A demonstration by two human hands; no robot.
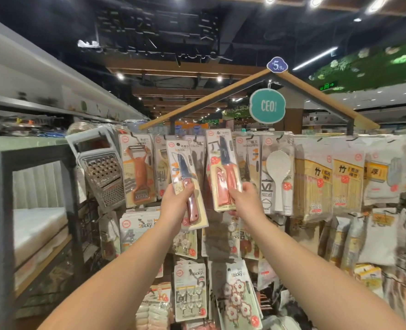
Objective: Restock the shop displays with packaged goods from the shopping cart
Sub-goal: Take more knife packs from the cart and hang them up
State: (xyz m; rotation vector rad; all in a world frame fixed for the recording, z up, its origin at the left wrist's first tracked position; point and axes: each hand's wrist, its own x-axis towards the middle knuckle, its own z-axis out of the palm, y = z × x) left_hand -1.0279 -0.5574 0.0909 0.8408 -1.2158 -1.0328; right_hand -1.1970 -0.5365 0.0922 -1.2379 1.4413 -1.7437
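pink-handled knife packs (188, 184) — teal sign (267, 106)

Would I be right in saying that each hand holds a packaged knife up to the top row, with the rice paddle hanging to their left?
Not quite: the head view shows the rice paddle hanging to their right. The left hand and right hand do each hold a packaged knife up to the top row.

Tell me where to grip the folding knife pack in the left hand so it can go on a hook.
Probably hold the folding knife pack by its lower half, coming from below and in front, as the left hand does now. The card is flat and stiff, tilted with its top toward the display, and the hang hole sits at that top edge, so a low grip leaves the hole free for a hook.
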